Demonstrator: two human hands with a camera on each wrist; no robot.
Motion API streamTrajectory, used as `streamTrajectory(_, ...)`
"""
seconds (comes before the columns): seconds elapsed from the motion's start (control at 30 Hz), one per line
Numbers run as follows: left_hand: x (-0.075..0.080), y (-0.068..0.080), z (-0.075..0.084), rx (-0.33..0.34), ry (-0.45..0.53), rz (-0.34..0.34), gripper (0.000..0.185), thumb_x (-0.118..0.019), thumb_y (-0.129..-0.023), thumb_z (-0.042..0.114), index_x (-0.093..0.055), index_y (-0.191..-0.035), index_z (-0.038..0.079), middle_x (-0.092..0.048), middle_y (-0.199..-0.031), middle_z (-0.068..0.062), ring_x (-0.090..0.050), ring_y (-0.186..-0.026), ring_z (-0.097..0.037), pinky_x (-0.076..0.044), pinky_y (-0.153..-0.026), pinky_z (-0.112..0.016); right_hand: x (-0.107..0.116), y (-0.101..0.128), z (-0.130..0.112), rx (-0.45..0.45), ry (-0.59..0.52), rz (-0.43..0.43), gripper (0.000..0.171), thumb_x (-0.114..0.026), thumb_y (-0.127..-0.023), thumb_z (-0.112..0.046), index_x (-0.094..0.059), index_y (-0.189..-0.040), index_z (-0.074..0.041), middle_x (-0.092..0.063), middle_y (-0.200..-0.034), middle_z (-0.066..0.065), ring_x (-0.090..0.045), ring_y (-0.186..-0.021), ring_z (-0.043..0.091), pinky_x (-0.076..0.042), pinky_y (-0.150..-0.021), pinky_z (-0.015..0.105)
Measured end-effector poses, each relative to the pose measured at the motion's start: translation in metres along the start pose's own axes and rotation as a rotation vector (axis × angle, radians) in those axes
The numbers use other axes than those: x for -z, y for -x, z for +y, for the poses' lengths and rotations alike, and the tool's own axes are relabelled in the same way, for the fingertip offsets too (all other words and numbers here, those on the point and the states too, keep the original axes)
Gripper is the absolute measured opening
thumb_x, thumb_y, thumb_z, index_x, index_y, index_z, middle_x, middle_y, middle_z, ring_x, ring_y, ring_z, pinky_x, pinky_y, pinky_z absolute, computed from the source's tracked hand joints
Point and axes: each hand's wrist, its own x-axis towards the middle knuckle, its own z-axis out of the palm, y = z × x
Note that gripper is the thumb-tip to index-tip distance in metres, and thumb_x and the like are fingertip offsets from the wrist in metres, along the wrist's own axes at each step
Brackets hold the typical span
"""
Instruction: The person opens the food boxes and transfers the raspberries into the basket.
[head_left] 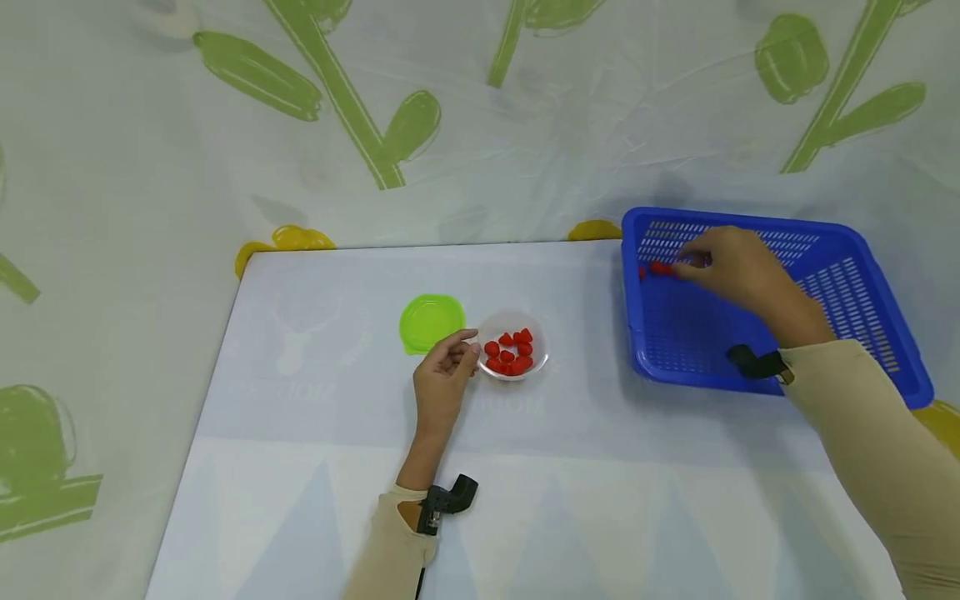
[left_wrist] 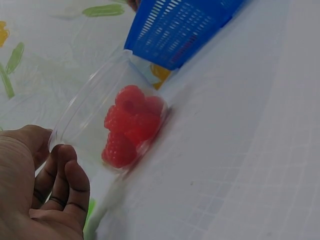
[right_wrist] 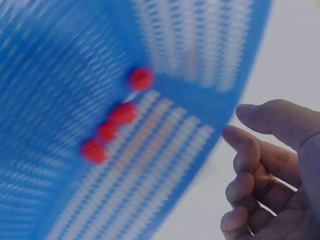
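My left hand (head_left: 444, 375) pinches the rim of a clear plastic cup (left_wrist: 85, 107) between thumb and fingers. Several red raspberries (left_wrist: 132, 125) lie on the cup's bottom, and the cup stands on the table. Over at the right, my right hand (head_left: 731, 262) reaches into a blue basket (head_left: 697, 333), above its far left part. The right wrist view shows that hand's thumb and forefinger apart, with nothing between them. Several more raspberries (right_wrist: 107, 131) lie along the foot of the basket's wall, near those fingertips.
A bright green lid (head_left: 432, 323) lies just left of the cup. The white table (head_left: 300, 400) ends at the back against a pale wall covering (head_left: 510, 150) with green leaf prints. Along the basket's right side its slatted wall (head_left: 862, 292) slopes upward.
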Motion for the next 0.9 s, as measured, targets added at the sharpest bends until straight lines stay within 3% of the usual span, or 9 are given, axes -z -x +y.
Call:
streamTrajectory(0.13,0.001,0.002,0.001,-0.001,-0.02,0.0,0.024,-0.068,-0.094,0.0,-0.068,-0.117,-0.007,-0.063,-0.089,-0.019,-0.061,-0.074,-0.02,-0.055,-0.067,-0.02,-0.005,0.013,-0.029,0.115,0.009,0.083,0.019,-0.073,-0.091,-0.013,-0.075,-0.103,0.002,-0.065,-0.089,0.015,-0.055,-0.084,0.03,-0.047,-0.071,0.044)
streamTrajectory(0.33,0.0,0.001,0.0,-0.016,-0.017,-0.003,0.025,-0.068,-0.094,0.0,-0.067,-0.118,-0.007,-0.064,-0.09,-0.02,-0.062,-0.075,-0.022,-0.056,-0.069,-0.02,-0.015,0.025,-0.055,0.225,-0.02,0.156,0.011,-0.075,-0.089,-0.008,-0.077,-0.098,-0.002,-0.064,-0.086,0.007,-0.056,-0.083,0.025,-0.047,-0.07,0.041)
streamTrajectory(0.57,0.0,-0.001,0.0,-0.028,-0.002,-0.005,0.024,-0.068,-0.094,0.001,-0.067,-0.117,-0.008,-0.063,-0.089,-0.02,-0.061,-0.074,-0.018,-0.055,-0.067,-0.019,-0.028,0.034,-0.081,0.279,-0.061,0.157,0.016,-0.076,-0.088,-0.007,-0.077,-0.103,-0.003,-0.063,-0.084,0.004,-0.054,-0.085,0.024,-0.048,-0.071,0.039)
streamTrajectory(0.9,-0.001,0.0,0.005,-0.043,-0.017,0.006,0.023,-0.067,-0.093,-0.003,-0.068,-0.115,-0.01,-0.064,-0.087,-0.021,-0.06,-0.072,-0.018,-0.054,-0.065,-0.019,-0.05,0.034,-0.114,0.385,-0.072,0.088,0.016,-0.077,-0.088,-0.01,-0.078,-0.103,-0.006,-0.059,-0.08,0.0,-0.052,-0.085,0.021,-0.048,-0.069,0.033)
